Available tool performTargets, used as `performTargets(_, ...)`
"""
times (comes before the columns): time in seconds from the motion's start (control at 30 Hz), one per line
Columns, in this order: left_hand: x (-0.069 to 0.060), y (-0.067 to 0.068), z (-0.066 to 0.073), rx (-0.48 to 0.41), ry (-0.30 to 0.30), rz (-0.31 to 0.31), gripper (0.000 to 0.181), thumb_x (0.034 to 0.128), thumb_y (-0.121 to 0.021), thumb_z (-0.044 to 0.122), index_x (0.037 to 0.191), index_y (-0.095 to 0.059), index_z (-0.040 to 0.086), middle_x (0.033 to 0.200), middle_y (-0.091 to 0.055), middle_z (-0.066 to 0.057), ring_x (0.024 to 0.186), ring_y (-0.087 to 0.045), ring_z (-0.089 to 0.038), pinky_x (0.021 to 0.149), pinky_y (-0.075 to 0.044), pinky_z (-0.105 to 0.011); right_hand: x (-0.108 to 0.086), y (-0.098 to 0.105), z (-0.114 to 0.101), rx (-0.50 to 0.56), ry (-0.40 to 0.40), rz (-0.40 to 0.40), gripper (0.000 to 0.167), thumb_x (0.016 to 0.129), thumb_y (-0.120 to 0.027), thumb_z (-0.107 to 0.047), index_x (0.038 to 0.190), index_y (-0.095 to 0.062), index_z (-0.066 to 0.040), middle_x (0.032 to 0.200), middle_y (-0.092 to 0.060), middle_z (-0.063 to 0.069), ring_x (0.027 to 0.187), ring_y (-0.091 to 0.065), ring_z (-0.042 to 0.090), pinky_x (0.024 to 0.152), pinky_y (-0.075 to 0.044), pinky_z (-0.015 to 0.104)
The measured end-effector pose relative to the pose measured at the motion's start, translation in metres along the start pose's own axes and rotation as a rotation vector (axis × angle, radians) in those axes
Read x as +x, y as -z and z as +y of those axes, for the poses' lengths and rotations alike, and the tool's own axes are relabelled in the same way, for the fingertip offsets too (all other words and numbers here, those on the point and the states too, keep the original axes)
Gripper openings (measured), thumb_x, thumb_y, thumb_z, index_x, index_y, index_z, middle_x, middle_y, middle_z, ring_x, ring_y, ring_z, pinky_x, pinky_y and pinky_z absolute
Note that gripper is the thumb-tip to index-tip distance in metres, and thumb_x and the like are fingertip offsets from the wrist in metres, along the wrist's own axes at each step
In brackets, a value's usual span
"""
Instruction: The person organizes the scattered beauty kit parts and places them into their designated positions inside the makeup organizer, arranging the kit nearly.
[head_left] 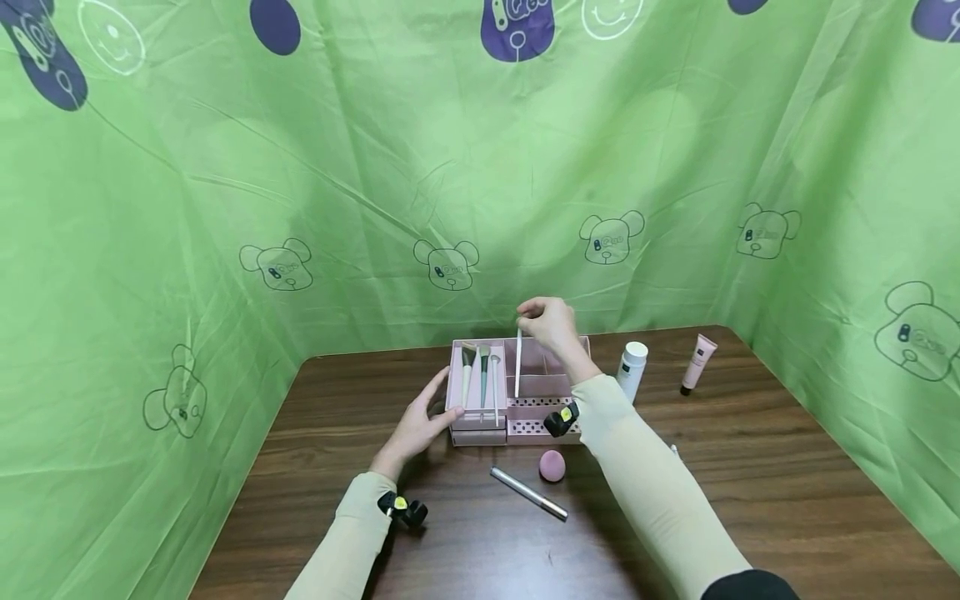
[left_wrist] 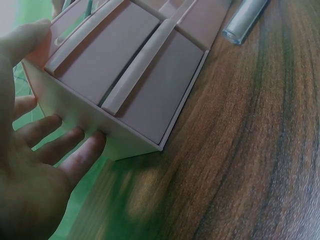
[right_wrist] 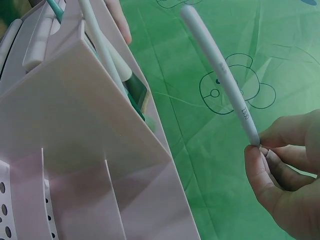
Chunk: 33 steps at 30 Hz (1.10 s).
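My right hand [head_left: 551,323] pinches one end of a slim white-handled makeup brush [right_wrist: 220,75] between thumb and fingertips. The brush hangs over the pink cosmetics organizer [head_left: 543,387], its bristle end hidden by the fingers. Several other makeup brushes [head_left: 483,375] lean in the organizer's left compartment. On the organizer's left side rests my left hand [head_left: 412,429]. In the left wrist view its fingertips touch the side wall, with the thumb at the upper edge above two drawer fronts [left_wrist: 157,90].
A white bottle [head_left: 632,367] stands right of the organizer, and farther right is a pink squeeze tube [head_left: 699,364]. In front lie a pink makeup sponge [head_left: 552,466] and a silver pen-like tube [head_left: 528,493]. Green cloth [head_left: 450,167] hangs around the wooden table [head_left: 300,500].
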<state>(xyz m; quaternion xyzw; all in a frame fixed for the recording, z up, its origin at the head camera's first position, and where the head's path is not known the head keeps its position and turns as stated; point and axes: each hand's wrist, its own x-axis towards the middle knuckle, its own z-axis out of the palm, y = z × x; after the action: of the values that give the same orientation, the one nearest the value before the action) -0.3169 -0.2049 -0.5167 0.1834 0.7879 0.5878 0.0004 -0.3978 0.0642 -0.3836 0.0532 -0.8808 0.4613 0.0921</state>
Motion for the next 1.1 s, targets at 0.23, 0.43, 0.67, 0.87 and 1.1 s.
performTargets(0.23, -0.001, 0.0, -0.001, 0.018, 0.003, 0.011, 0.082, 0.0898, -0.072, 0.028, 0.156, -0.024, 0.021, 0.154, -0.035, -0.015, 0.136, -0.042, -0.037, 0.103, -0.049, -0.041, 0.002, -0.005, 0.002, 0.002, -0.033, -0.002, 0.019, 0.08, -0.073, -0.014, 0.098, -0.075, -0.018, 0.092, -0.074, -0.001, 0.083, -0.067, 0.018, 0.077, -0.056, 0.033)
performTargets(0.43, -0.001, 0.001, -0.001, 0.011, 0.013, 0.014, 0.081, 0.0898, -0.072, 0.028, 0.156, -0.025, 0.025, 0.154, -0.036, -0.012, 0.136, -0.043, -0.034, 0.104, -0.048, -0.04, 0.005, -0.01, -0.003, -0.015, -0.019, -0.006, 0.02, 0.08, -0.072, -0.014, 0.1, -0.075, -0.019, 0.093, -0.074, -0.001, 0.084, -0.066, 0.019, 0.081, -0.055, 0.034)
performTargets(0.67, 0.0, 0.0, -0.002, 0.0, -0.011, 0.008, 0.081, 0.0903, -0.071, 0.023, 0.156, -0.024, 0.02, 0.155, -0.035, -0.017, 0.136, -0.042, -0.037, 0.104, -0.048, -0.043, 0.007, -0.016, -0.009, -0.03, -0.002, -0.007, 0.018, 0.081, -0.072, -0.013, 0.098, -0.075, -0.018, 0.09, -0.075, -0.001, 0.083, -0.066, 0.019, 0.085, -0.052, 0.036)
performTargets(0.87, -0.001, 0.001, 0.005, 0.01, 0.002, 0.0, 0.08, 0.0913, -0.07, 0.02, 0.156, -0.023, 0.018, 0.155, -0.034, -0.017, 0.136, -0.041, -0.037, 0.104, -0.047, -0.044, 0.009, -0.02, -0.011, -0.026, -0.011, -0.017, 0.018, 0.082, -0.072, -0.012, 0.099, -0.075, -0.017, 0.092, -0.074, 0.0, 0.084, -0.067, 0.02, 0.089, -0.051, 0.038)
performTargets(1.1, -0.007, 0.003, 0.03, 0.022, -0.002, -0.04, 0.081, 0.0926, -0.068, 0.018, 0.156, -0.02, 0.011, 0.154, -0.033, -0.022, 0.136, -0.039, -0.043, 0.104, -0.048, -0.044, 0.009, -0.029, -0.012, -0.026, -0.024, -0.023, 0.019, 0.082, -0.073, -0.012, 0.101, -0.074, -0.017, 0.094, -0.074, 0.0, 0.086, -0.067, 0.019, 0.092, -0.051, 0.039)
